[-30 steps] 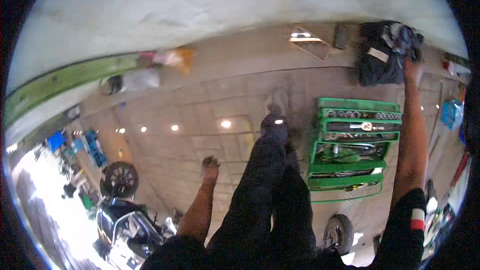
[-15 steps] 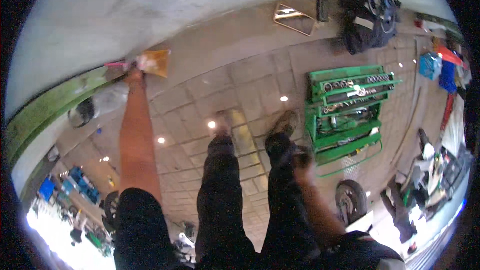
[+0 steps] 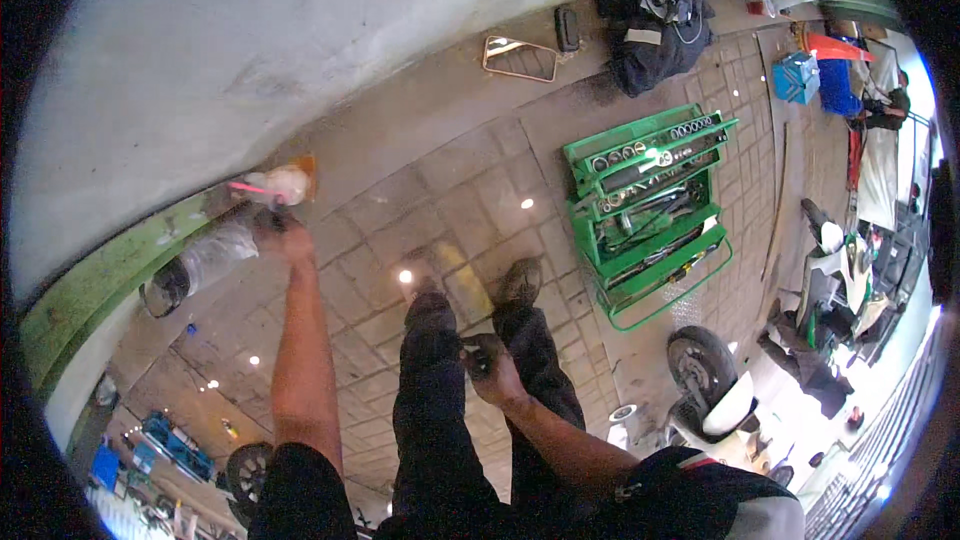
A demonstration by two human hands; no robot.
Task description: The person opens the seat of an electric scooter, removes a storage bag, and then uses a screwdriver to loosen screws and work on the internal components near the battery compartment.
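My left hand (image 3: 278, 232) is stretched out to the low ledge at the foot of the wall. Its fingers look closed but are blurred. At their tips are a thin pink stick (image 3: 248, 187) and a pale, rounded, bag-like thing (image 3: 288, 183), partly in front of an orange-brown packet (image 3: 308, 172). What the fingers grip I cannot make out. Between my knees my right hand (image 3: 503, 380) is closed round a small black rounded object (image 3: 483, 353), whose kind does not show. A clear plastic bag (image 3: 222, 248) lies below the left hand, beside the green beam (image 3: 130, 265).
An opened green toolbox (image 3: 622, 285) with sockets and wrenches stands on the paving to my right. Beyond it are a phone (image 3: 520, 58), a black bag (image 3: 655, 55) and a blue box (image 3: 796, 77). A wheel (image 3: 703, 365) and motorcycle parts (image 3: 845, 285) lie at lower right.
My left hand has drawn back a little from the wall, the pink stick near it throughout. My right hand has moved left from beside the right leg to between the knees. The view has shifted.
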